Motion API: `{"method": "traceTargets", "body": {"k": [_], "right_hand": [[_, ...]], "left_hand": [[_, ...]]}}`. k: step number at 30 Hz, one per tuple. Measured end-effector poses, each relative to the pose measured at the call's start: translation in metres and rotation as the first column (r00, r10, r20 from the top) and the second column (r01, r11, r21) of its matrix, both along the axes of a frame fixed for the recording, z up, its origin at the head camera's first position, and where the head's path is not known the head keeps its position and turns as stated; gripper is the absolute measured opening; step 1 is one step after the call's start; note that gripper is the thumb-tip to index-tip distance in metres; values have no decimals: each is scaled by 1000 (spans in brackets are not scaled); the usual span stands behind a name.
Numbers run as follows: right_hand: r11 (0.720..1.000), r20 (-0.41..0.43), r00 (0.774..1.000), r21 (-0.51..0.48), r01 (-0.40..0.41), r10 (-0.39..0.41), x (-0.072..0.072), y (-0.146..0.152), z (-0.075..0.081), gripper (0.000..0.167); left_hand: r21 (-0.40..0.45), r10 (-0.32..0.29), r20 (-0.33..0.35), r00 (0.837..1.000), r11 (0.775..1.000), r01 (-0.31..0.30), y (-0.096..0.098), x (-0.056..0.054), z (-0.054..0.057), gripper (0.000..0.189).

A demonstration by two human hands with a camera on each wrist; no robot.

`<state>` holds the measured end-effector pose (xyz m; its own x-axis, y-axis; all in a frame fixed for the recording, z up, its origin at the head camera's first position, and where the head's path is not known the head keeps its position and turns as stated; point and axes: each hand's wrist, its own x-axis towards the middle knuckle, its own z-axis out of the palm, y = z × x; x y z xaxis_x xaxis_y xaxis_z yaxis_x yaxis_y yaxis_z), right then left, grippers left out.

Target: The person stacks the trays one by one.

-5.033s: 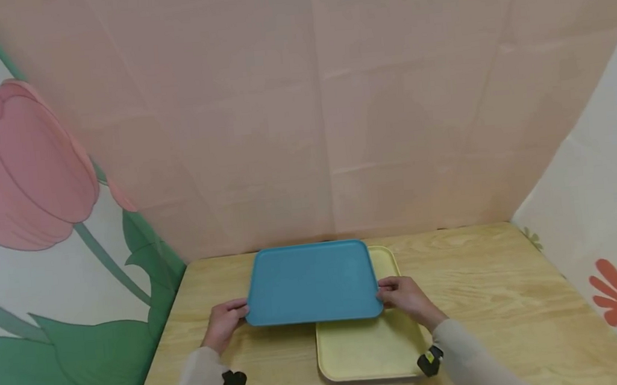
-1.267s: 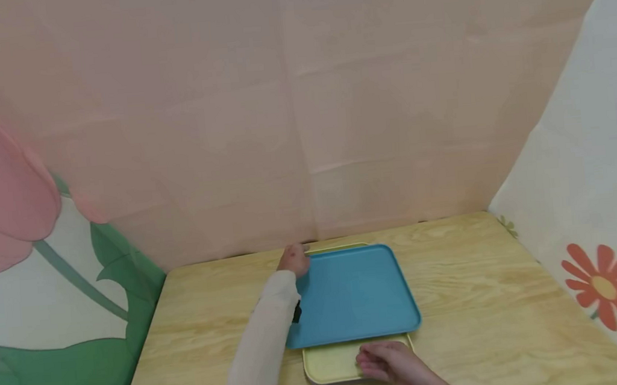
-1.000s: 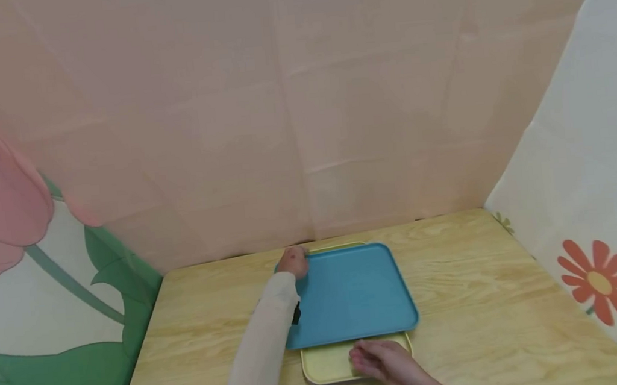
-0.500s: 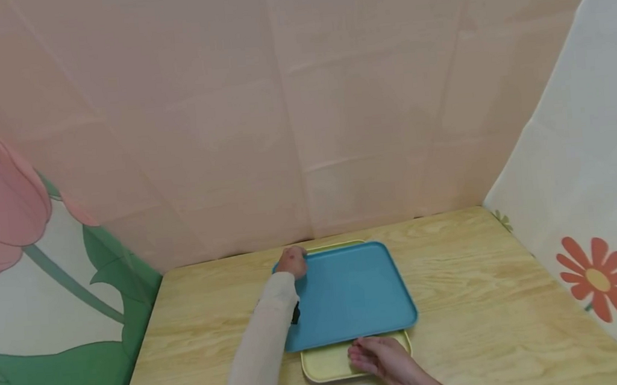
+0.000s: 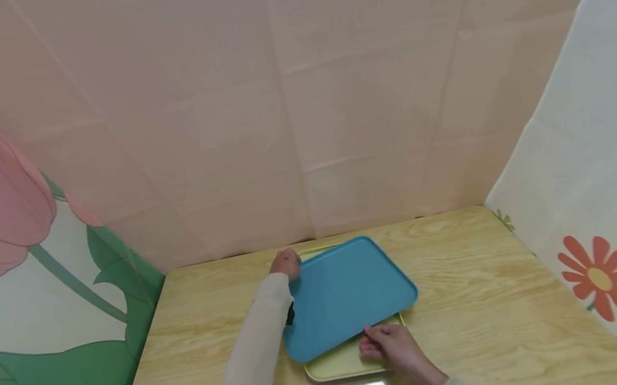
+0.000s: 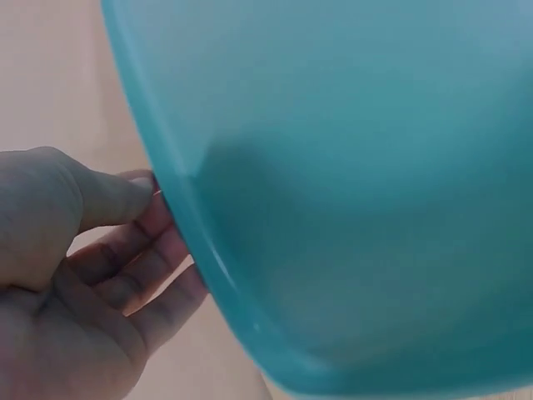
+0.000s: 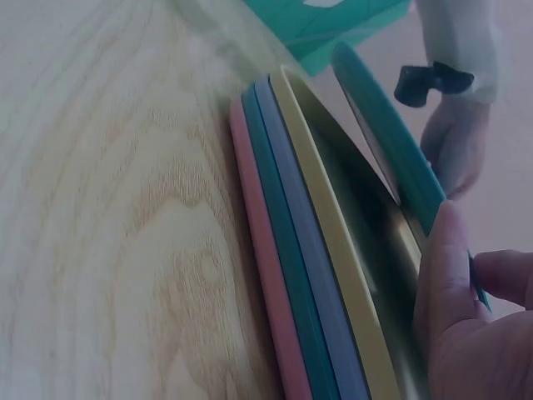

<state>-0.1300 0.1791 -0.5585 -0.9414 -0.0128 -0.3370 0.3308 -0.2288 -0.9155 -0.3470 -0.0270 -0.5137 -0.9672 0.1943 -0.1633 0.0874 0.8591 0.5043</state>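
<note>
A blue tray (image 5: 349,298) is held at a turned angle above a yellow tray (image 5: 343,362). My left hand (image 5: 287,263) grips its far left edge; in the left wrist view that hand (image 6: 75,258) has thumb and fingers at the rim. On the near edge, my right hand (image 5: 394,346) pinches the rim between thumb and fingers. The right wrist view shows a gap between the blue tray (image 7: 391,125) and the stack. Below the yellow tray (image 7: 333,225) lie a lavender tray (image 7: 304,217), a teal tray (image 7: 279,192) and a pink tray (image 7: 258,208).
The stack stands on a light wooden table (image 5: 485,299). Behind it rises a pinkish wall covering (image 5: 303,126). A flower-printed panel stands at the left (image 5: 105,299), and a white one (image 5: 583,153) with a red flower at the right.
Five seconds ago my hands held the blue tray by its left and right sides. Since then they shifted to the far-left and near edges. In the last half second the tray turned counterclockwise.
</note>
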Motion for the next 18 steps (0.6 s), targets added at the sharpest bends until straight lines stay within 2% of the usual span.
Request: {"method": "traceTargets", "body": {"k": [6, 9, 14, 18], "right_hand": [[998, -12, 1000, 65, -7, 8, -2, 7, 2, 24], [992, -25, 999, 126, -17, 21, -3, 12, 4, 26], [975, -46, 997, 219, -44, 56, -7, 22, 6, 24], [962, -50, 997, 271, -40, 55, -11, 29, 8, 22]], "left_hand": [[-34, -56, 45, 997, 998, 58, -9, 3, 5, 28], [-22, -57, 98, 994, 998, 59, -13, 6, 6, 29], [25, -61, 178, 982, 998, 58, -22, 8, 6, 28], [103, -73, 255, 964, 994, 48, -31, 9, 5, 24]]}}
